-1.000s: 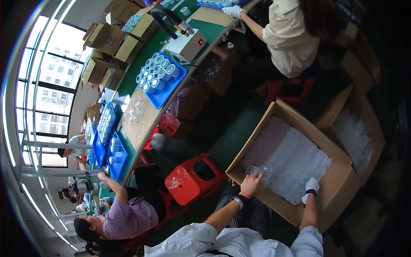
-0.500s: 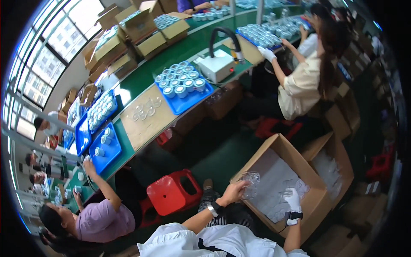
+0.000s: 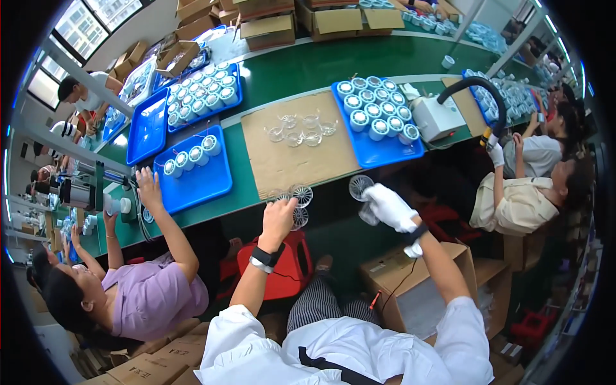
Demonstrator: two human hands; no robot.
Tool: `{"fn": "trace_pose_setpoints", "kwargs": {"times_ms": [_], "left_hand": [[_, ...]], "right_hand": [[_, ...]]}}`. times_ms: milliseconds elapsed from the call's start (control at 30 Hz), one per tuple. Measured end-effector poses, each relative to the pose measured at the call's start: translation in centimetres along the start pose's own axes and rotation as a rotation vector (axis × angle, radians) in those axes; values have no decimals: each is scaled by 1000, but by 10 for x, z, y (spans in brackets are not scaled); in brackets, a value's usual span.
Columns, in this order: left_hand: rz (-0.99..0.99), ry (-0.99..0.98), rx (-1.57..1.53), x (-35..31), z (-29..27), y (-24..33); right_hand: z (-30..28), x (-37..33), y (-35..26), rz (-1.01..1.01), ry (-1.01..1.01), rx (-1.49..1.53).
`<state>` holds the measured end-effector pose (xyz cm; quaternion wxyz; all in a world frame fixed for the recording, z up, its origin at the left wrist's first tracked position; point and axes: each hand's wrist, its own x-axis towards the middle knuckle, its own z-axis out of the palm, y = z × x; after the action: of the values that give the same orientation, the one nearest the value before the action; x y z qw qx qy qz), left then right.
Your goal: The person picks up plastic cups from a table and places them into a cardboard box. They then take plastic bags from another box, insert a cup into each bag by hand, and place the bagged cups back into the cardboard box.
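clear plastic cups [image 3: 296, 204] with ribbed rims sit pinched in the bare left hand [image 3: 280, 218] at the near edge of the green bench [image 3: 333, 64]. another clear cup [image 3: 361, 192] is gripped by the white-gloved right hand [image 3: 391, 206], just right of it. a brown cardboard sheet [image 3: 296, 151] with more cups lies beyond, between blue trays [image 3: 196, 183].

Clear ribbed plastic cups [image 3: 296, 204] in both hands, near table edge.

Both arms reach forward, bare left hand [image 3: 279, 218] and gloved right hand [image 3: 389, 206] each closed in a grip
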<state>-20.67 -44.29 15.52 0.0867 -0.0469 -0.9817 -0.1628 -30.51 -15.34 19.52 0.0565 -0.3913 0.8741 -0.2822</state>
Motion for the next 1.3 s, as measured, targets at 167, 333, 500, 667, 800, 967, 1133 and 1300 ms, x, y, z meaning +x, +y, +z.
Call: {"fn": "trace_pose_setpoints", "kwargs": {"times_ms": [167,333,500,667,800,967,1133,1300], "left_hand": [[-4,20,183,58,15,-57],[-106,-82,237,100,45,-87],[-132,164,302,101,36,-70],[134,301,92,90,41,-17],[198,235,241,103,63,-23],[141,204,112,130,72,-33],[-8,31,77,148,58,-24],[11,37,187,151,64,-18]], "right_hand": [[60,125,11,-105,-221,-516],[90,172,13,-113,-274,-609],[95,157,-3,-301,77,-606],[96,149,27,-322,152,-432],[97,141,36,-205,236,-175],[74,134,42,-20,172,-132],[66,159,64,128,171,-319],[90,165,67,-98,297,-394]]}}
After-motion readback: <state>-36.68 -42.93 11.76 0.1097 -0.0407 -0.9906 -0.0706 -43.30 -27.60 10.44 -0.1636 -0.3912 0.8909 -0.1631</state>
